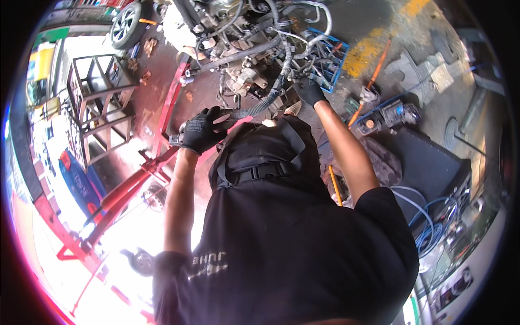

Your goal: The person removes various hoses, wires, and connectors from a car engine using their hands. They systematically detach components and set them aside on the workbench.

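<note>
In a black glove, my left hand (201, 131) is curled at the near end of a grey corrugated wiring harness (279, 84), with the harness end between thumb and fingers. That harness bends up and to the right across a vehicle engine (246, 76) covered in hoses and cables. My right hand (310, 92), also in a black glove, reaches to the dark cables at the engine's right side. Its fingertips blend into those dark parts, so their grip is hidden. Both hands are well apart, with a stretch of the harness running between them.
Red metal stand bars (130, 187) run along the left, beside a metal frame rack (103, 103) and a wheel (126, 25). A blue crate (338, 59) stands beyond my right hand. Further right lie an orange-handled pole (378, 67), a black case (422, 157) and blue hose (430, 238).
</note>
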`<control>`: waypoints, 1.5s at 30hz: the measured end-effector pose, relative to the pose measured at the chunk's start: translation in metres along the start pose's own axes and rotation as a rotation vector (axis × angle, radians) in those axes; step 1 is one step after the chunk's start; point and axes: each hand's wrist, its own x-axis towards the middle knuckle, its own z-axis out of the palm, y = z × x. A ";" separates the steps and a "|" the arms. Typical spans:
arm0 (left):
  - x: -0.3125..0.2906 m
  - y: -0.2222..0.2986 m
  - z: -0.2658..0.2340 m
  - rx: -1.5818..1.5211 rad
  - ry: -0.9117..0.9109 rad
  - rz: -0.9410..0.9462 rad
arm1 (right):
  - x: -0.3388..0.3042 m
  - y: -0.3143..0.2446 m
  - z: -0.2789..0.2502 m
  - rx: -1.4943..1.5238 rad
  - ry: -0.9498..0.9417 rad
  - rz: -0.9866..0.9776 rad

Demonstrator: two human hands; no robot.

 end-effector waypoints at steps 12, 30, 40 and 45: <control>0.082 -0.049 0.018 -0.188 0.313 0.212 | -0.207 0.054 -0.024 0.309 0.106 0.422; 0.109 -0.020 0.092 0.199 0.436 0.129 | -0.470 0.081 0.041 -0.314 -0.258 0.461; 0.123 -0.017 0.124 0.011 0.559 -0.074 | -0.352 0.092 -0.072 0.208 0.122 0.641; 0.134 -0.019 0.135 0.044 0.653 -0.129 | -0.315 0.140 -0.094 0.004 -0.024 0.452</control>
